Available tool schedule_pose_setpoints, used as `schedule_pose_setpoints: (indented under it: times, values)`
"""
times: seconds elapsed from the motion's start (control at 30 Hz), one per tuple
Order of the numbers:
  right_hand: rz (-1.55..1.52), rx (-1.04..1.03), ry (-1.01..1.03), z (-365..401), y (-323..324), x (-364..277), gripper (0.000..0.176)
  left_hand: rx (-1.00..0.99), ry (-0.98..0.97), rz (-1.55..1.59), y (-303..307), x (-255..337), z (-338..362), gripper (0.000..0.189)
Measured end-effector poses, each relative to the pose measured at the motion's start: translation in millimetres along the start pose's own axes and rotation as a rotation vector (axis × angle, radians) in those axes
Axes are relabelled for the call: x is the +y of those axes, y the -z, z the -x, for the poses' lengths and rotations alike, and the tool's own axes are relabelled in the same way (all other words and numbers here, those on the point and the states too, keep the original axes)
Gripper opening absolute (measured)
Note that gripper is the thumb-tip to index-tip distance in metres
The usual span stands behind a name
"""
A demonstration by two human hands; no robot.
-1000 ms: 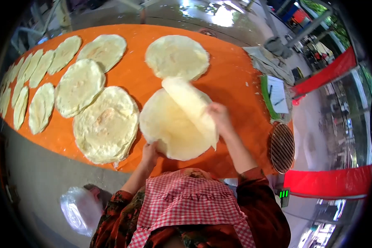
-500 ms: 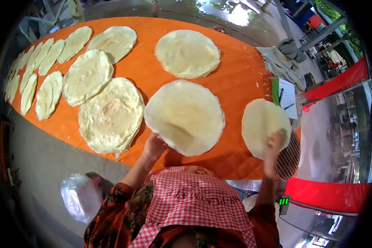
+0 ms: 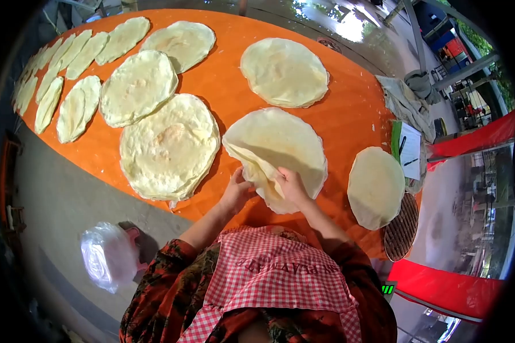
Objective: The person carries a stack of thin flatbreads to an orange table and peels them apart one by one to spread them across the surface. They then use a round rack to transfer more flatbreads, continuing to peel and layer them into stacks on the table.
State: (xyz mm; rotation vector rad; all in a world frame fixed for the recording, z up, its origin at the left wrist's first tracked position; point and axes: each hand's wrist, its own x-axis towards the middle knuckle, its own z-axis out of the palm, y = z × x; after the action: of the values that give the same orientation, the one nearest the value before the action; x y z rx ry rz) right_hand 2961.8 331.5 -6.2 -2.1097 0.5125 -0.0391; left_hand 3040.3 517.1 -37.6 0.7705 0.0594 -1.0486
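Observation:
In front of me a thin round flatbread (image 3: 297, 137) lies on the orange table, its near left edge lifted and folded over. My left hand (image 3: 238, 190) is at that near left edge, fingers curled against the sheet. My right hand (image 3: 290, 186) pinches the folded part a little further right. To the right lies another flatbread (image 3: 376, 187), partly over a dark ridged round plate (image 3: 400, 228). On the left, close to my left hand, is a stack of flatbreads (image 3: 170, 146) with wrinkled tops.
More flatbreads (image 3: 138, 88) spread leftward over the orange table (image 3: 229, 57), several folded in half. One flatbread stack (image 3: 284, 72) lies further back. A notepad with pens (image 3: 409, 148) and a grey cloth (image 3: 406, 100) sit at the right edge. A plastic-wrapped stool (image 3: 110, 254) stands on the floor.
My right hand has moved left from the right-hand flatbread to the middle one. The middle flatbread's near left edge, flat before, is now lifted and folded. The view has shifted slightly.

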Motion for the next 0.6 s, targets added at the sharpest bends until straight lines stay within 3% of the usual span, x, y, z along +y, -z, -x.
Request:
schedule_pose_setpoints:
  times: [0.07, 0.2, 0.3, 0.6]
  values:
    - [-0.054, 0.052, 0.031, -6, 0, 18, 0.017, -0.04, -0.013, 0.043, 4, -5, 0, 0.059]
    - [-0.115, -0.103, -0.061, 2, 6, -15, 0.025, 0.021, -0.008, 0.053, -11, -3, 5, 0.069]
    - [-0.082, -0.179, 0.186, 15, 3, -28, 0.032, 0.046, 0.001, 0.025, -21, 4, 5, 0.072]
    - [-0.215, -0.313, 0.067, 8, 23, -18, 0.033, 0.019, -0.01, -0.014, -23, 1, 5, 0.078]
